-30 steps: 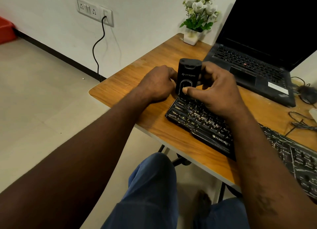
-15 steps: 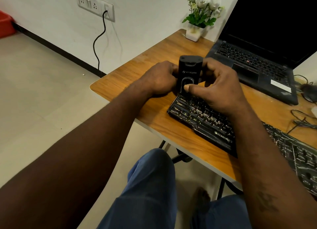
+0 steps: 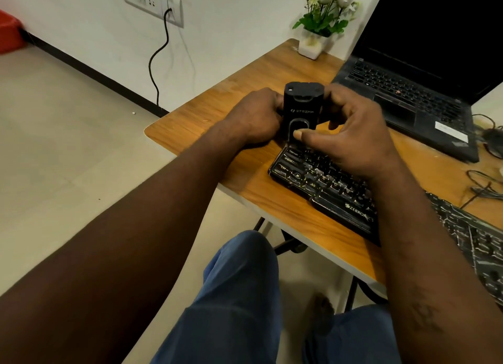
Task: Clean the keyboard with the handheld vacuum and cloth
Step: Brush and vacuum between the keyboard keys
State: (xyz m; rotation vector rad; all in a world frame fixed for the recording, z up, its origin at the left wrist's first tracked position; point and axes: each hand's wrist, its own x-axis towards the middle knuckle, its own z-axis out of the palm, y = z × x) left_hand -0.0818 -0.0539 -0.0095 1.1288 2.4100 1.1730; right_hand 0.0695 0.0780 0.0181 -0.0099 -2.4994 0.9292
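A black handheld vacuum (image 3: 300,106) stands upright at the far left corner of a black keyboard (image 3: 321,181) that lies along the wooden table's front edge. My left hand (image 3: 258,116) grips the vacuum's left side with curled fingers. My right hand (image 3: 351,135) holds its right side, and the thumb presses the oval button on its front. My right forearm covers the keyboard's middle. No cloth is in view.
An open black laptop (image 3: 408,96) sits behind the keyboard at the right. A white pot of flowers (image 3: 313,46) stands at the table's far corner (image 3: 190,124). Loose cables (image 3: 484,184) lie at the right edge. A black cord hangs from the wall socket (image 3: 171,9).
The hands and vacuum keep the same grip at the keyboard's corner. The view has shifted slightly, little else differs.
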